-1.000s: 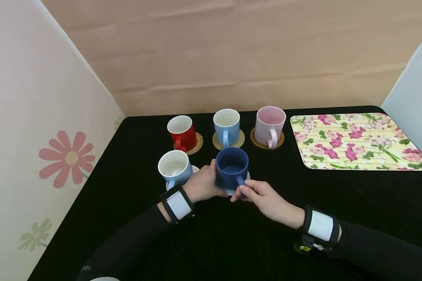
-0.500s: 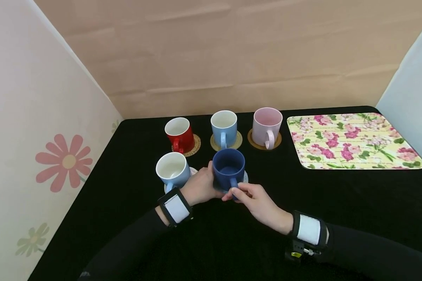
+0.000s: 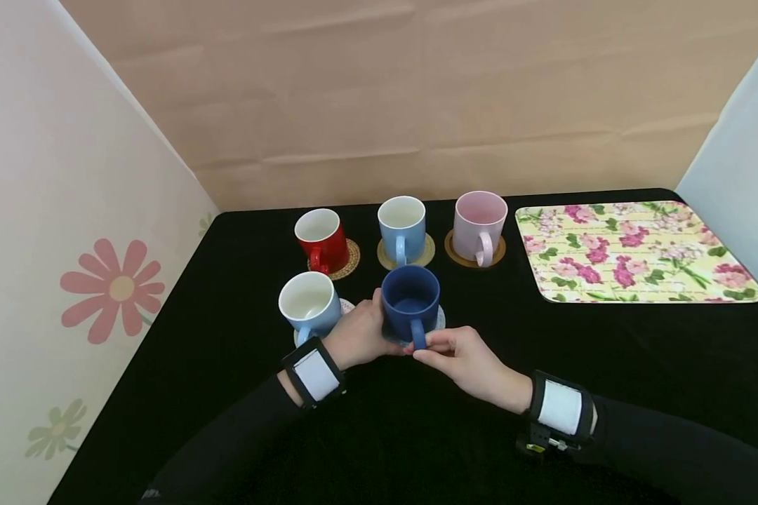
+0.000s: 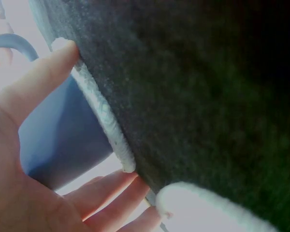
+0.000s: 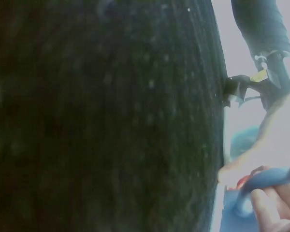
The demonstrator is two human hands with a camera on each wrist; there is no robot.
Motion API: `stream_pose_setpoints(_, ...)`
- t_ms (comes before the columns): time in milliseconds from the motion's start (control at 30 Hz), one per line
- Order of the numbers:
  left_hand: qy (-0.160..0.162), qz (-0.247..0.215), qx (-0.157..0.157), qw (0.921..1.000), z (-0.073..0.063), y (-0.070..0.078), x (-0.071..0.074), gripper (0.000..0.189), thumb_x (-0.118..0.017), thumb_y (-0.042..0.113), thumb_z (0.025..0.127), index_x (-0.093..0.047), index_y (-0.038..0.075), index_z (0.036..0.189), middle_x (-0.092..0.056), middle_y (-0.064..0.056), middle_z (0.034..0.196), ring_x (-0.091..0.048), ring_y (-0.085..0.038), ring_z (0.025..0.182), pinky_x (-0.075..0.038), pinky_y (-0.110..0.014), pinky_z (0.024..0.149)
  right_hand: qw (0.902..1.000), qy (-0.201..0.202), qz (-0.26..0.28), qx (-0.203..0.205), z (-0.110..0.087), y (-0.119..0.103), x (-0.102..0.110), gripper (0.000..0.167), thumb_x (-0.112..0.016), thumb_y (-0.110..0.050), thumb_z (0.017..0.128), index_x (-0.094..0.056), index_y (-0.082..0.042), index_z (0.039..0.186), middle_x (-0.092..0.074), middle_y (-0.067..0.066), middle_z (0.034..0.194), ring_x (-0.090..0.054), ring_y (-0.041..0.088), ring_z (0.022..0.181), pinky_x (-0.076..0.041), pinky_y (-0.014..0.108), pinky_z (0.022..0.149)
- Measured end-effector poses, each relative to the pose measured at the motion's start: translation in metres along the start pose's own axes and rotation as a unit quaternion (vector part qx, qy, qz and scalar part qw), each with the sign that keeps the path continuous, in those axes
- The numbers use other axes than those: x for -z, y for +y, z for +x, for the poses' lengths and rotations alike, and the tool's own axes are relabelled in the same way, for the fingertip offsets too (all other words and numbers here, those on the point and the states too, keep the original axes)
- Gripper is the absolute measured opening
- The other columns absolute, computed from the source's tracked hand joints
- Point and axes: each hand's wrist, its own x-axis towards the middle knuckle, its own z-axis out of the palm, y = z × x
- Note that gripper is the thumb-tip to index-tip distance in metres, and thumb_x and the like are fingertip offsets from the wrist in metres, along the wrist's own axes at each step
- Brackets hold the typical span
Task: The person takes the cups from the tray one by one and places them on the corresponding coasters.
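Observation:
A dark blue mug [image 3: 410,300] stands on a white knitted-looking coaster [image 3: 441,319] near the table's middle, its handle [image 3: 418,334] facing the person. My left hand [image 3: 361,335] holds the coaster's edge [image 4: 99,108] between thumb and fingers, around the mug's base. My right hand [image 3: 470,368] holds the mug's handle [image 5: 268,180] with thumb and fingers; some fingertips are hidden behind it. Left of my left hand, a light blue mug [image 3: 312,308] sits on another pale coaster [image 3: 346,306], partly covered by that hand.
Behind stand a red mug [image 3: 328,251], a light blue mug [image 3: 410,238] and a pink mug [image 3: 474,237], each on a round woven or brown coaster. A floral placemat [image 3: 638,256] lies at the right on the black tabletop [image 3: 606,351].
The blue mug's handle has turned left to point toward the person. My right thumb has slid from over the handle to its lower right side. My left hand stays at the coaster.

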Motion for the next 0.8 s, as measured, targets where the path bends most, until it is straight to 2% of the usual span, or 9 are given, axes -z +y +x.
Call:
stream_pose_setpoints(300, 0.002, -0.006, -0.003, 1.0000, -0.002, -0.004, 0.000, 0.089, -0.088, 0.022, 0.070, -0.035, 0.007, 0.140, -0.058, -0.017, 0.127, -0.058, -0.029, 0.114, -0.048, -0.045, 0.093, 0.9997, 0.016, -0.015, 0.010, 0.007, 0.000, -0.014, 0.017, -0.062, -0.005, 0.093, -0.068, 0.001, 0.107, -0.072, 0.010, 0.104, -0.068, 0.020, 0.098, -0.052, 0.028, 0.086)
stream_pose_setpoints(800, -0.004, -0.012, -0.007, 0.9999, -0.002, -0.004, -0.001, 0.088, -0.088, 0.021, 0.070, -0.036, 0.007, 0.140, -0.058, -0.016, 0.128, -0.058, -0.028, 0.114, -0.047, -0.045, 0.095, 0.9998, -0.012, 0.014, -0.005, 0.008, 0.000, -0.007, 0.019, -0.060, -0.005, 0.094, -0.066, 0.004, 0.110, -0.069, 0.014, 0.108, -0.067, 0.025, 0.101, -0.052, 0.029, 0.086)
